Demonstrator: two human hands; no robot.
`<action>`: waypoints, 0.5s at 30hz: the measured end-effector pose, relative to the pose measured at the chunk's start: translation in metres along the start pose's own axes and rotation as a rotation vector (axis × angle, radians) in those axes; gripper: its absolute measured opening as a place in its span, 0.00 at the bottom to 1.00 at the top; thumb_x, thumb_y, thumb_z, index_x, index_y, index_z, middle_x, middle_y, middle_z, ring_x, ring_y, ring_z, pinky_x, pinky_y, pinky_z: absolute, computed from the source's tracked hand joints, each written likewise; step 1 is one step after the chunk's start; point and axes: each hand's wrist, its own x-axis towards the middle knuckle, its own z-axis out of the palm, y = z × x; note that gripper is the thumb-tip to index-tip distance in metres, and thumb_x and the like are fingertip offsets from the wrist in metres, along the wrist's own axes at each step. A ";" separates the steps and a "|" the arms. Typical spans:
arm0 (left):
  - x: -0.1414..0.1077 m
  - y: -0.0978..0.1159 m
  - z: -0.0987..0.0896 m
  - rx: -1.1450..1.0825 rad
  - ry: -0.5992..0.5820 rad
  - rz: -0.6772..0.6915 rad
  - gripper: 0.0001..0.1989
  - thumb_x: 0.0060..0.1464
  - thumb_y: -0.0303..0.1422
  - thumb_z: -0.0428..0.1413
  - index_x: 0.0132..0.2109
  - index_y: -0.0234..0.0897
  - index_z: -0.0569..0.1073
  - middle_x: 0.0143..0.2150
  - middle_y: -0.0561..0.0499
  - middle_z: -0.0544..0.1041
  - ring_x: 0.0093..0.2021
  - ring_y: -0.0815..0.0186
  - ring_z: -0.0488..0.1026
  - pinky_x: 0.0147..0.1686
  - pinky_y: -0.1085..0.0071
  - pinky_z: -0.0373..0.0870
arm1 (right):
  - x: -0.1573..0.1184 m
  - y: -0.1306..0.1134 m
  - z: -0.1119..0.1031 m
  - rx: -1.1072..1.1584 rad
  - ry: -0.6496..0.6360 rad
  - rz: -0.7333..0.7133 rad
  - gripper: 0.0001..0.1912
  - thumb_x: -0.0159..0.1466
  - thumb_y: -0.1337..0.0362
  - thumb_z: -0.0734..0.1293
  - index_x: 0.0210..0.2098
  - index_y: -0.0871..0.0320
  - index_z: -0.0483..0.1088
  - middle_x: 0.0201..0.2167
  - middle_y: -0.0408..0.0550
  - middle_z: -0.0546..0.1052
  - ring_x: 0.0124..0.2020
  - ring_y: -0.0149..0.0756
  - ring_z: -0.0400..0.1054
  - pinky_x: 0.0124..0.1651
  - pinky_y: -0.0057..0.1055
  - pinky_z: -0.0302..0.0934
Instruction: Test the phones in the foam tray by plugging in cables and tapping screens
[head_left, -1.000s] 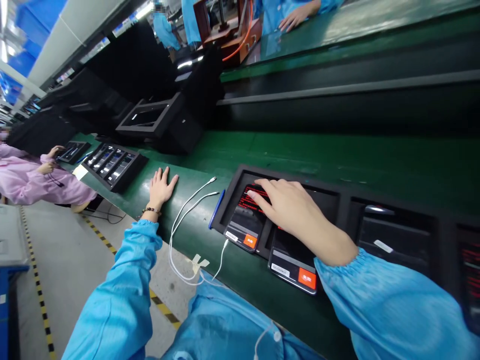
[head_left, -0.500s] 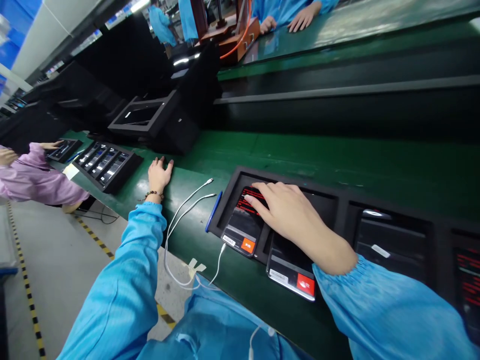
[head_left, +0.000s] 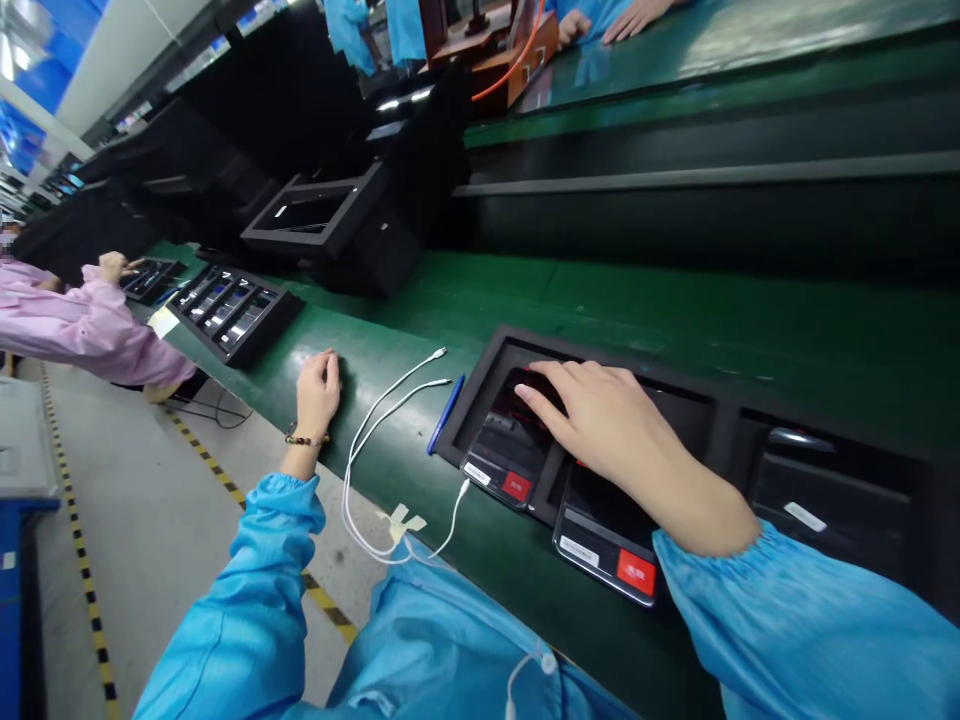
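Each of the two nearer phones carries writing at its lower end: the left phone bears a white label and shows a red square, the right phone a white label and a red square; pale characters stand in both squares, too small to read surely; both phones lie partly in a black tray, lower ends jutting past its near edge; a third phone, with a blank-looking white strip, lies in the next compartment; the right hand spreads over the first two, thumb and fingers apart, contact impossible to tell; the left hand rests on the green surface, its fingers curled, whether closed I cannot tell; beside it run white cables; a blue pen lies along the tray; farther left, another tray holds several phones.
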 end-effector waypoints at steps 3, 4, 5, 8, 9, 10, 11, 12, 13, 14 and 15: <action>-0.024 0.000 -0.017 -0.001 0.081 -0.048 0.24 0.75 0.48 0.46 0.48 0.38 0.83 0.53 0.37 0.86 0.57 0.50 0.83 0.63 0.53 0.77 | 0.000 -0.001 0.000 -0.010 0.005 -0.006 0.27 0.84 0.51 0.54 0.63 0.60 0.77 0.53 0.61 0.85 0.54 0.59 0.78 0.56 0.52 0.65; -0.031 0.000 -0.021 0.000 0.101 -0.063 0.24 0.75 0.48 0.47 0.48 0.38 0.83 0.52 0.38 0.87 0.55 0.50 0.83 0.61 0.54 0.77 | 0.000 -0.001 0.000 -0.017 0.002 -0.006 0.27 0.84 0.51 0.54 0.63 0.60 0.77 0.53 0.61 0.85 0.54 0.60 0.78 0.56 0.52 0.65; -0.037 0.001 -0.024 0.000 0.119 -0.075 0.24 0.75 0.48 0.47 0.47 0.39 0.83 0.50 0.38 0.87 0.54 0.50 0.84 0.60 0.55 0.78 | -0.001 -0.001 0.001 -0.024 -0.002 -0.007 0.27 0.84 0.51 0.54 0.63 0.60 0.77 0.53 0.61 0.85 0.55 0.60 0.78 0.56 0.52 0.65; -0.054 0.004 -0.031 -0.007 0.165 -0.107 0.24 0.75 0.47 0.48 0.45 0.39 0.83 0.49 0.40 0.87 0.52 0.52 0.84 0.58 0.57 0.78 | -0.001 0.000 0.001 -0.036 -0.011 -0.002 0.28 0.84 0.50 0.54 0.63 0.60 0.77 0.53 0.61 0.85 0.55 0.60 0.77 0.56 0.52 0.65; -0.059 0.005 -0.032 -0.010 0.183 -0.122 0.24 0.75 0.47 0.47 0.45 0.39 0.83 0.49 0.40 0.87 0.52 0.52 0.84 0.57 0.57 0.78 | -0.001 0.001 0.002 -0.033 -0.011 -0.001 0.28 0.84 0.50 0.54 0.63 0.60 0.77 0.53 0.61 0.85 0.55 0.60 0.78 0.56 0.52 0.65; -0.064 0.007 -0.033 -0.014 0.201 -0.139 0.24 0.75 0.47 0.47 0.45 0.39 0.83 0.49 0.40 0.87 0.51 0.53 0.85 0.56 0.58 0.78 | -0.001 0.001 0.002 -0.030 -0.011 -0.002 0.28 0.84 0.50 0.53 0.63 0.60 0.77 0.54 0.61 0.85 0.55 0.60 0.78 0.57 0.52 0.65; -0.068 0.007 -0.034 -0.018 0.219 -0.157 0.24 0.76 0.46 0.47 0.45 0.39 0.83 0.48 0.41 0.87 0.51 0.53 0.85 0.55 0.59 0.79 | -0.001 0.001 0.002 -0.028 -0.011 -0.004 0.28 0.84 0.50 0.53 0.63 0.60 0.77 0.54 0.61 0.85 0.55 0.60 0.78 0.57 0.53 0.65; -0.073 0.008 -0.035 -0.023 0.235 -0.174 0.24 0.76 0.46 0.47 0.45 0.39 0.83 0.48 0.41 0.88 0.50 0.54 0.85 0.54 0.60 0.79 | -0.001 0.001 0.003 -0.027 -0.009 -0.007 0.29 0.84 0.50 0.53 0.63 0.60 0.77 0.54 0.61 0.85 0.55 0.60 0.78 0.57 0.53 0.65; -0.077 0.009 -0.035 -0.029 0.249 -0.188 0.24 0.77 0.47 0.46 0.45 0.39 0.83 0.47 0.42 0.88 0.49 0.54 0.86 0.52 0.60 0.79 | -0.001 0.001 0.003 -0.026 -0.008 -0.011 0.29 0.84 0.50 0.53 0.63 0.60 0.77 0.54 0.61 0.84 0.54 0.61 0.77 0.57 0.53 0.65; -0.081 0.009 -0.036 -0.038 0.259 -0.198 0.25 0.77 0.47 0.46 0.44 0.39 0.83 0.47 0.42 0.88 0.48 0.55 0.86 0.51 0.60 0.80 | -0.001 0.001 0.003 -0.027 -0.006 -0.013 0.29 0.84 0.50 0.53 0.63 0.61 0.77 0.54 0.61 0.84 0.54 0.61 0.77 0.57 0.54 0.65; -0.085 0.009 -0.036 -0.048 0.267 -0.204 0.25 0.77 0.47 0.46 0.44 0.39 0.83 0.46 0.42 0.88 0.48 0.55 0.86 0.51 0.61 0.80 | -0.001 0.001 0.004 -0.028 -0.004 -0.015 0.29 0.84 0.50 0.53 0.63 0.61 0.77 0.55 0.62 0.84 0.54 0.61 0.77 0.57 0.54 0.65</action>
